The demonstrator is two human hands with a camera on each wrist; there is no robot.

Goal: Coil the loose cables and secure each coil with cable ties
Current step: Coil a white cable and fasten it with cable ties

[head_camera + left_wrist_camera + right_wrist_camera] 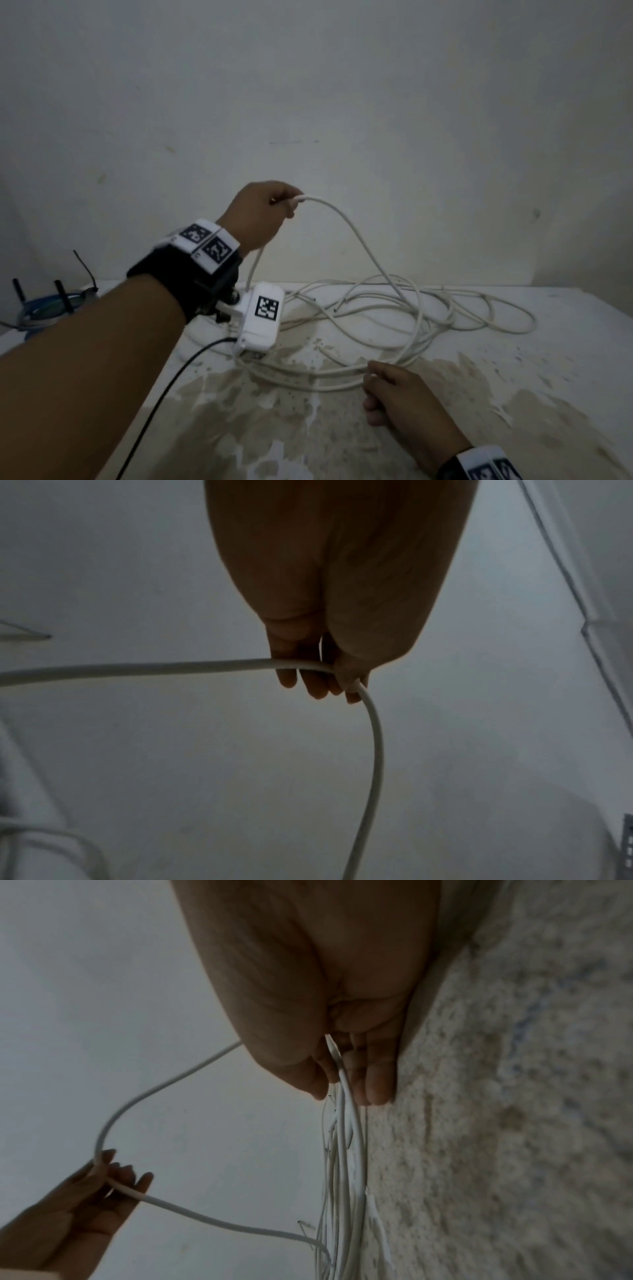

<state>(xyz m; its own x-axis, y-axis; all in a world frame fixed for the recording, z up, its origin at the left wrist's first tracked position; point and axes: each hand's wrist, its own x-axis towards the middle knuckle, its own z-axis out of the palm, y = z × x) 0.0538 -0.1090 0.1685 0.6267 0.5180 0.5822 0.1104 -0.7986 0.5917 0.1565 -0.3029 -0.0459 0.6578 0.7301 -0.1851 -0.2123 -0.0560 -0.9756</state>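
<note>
A long white cable (357, 230) lies in loose tangled loops on the stained table (534, 404). My left hand (289, 205) is raised above the table's back edge, fingers curled round one strand, which arcs down into the heap. In the left wrist view the cable (137, 667) bends through my left hand (322, 680). My right hand (371, 377) rests low on the table at the front of the heap and pinches several strands; in the right wrist view the strands (346, 1137) run out from between its fingers (375, 1080). The left hand (106, 1175) shows there too, holding the strand.
A blue cable coil (44, 310) with black cable ties (63, 296) standing up from it lies at the far left edge. A thin black wire (171, 383) runs from the left wrist camera across the table front. A plain wall stands close behind.
</note>
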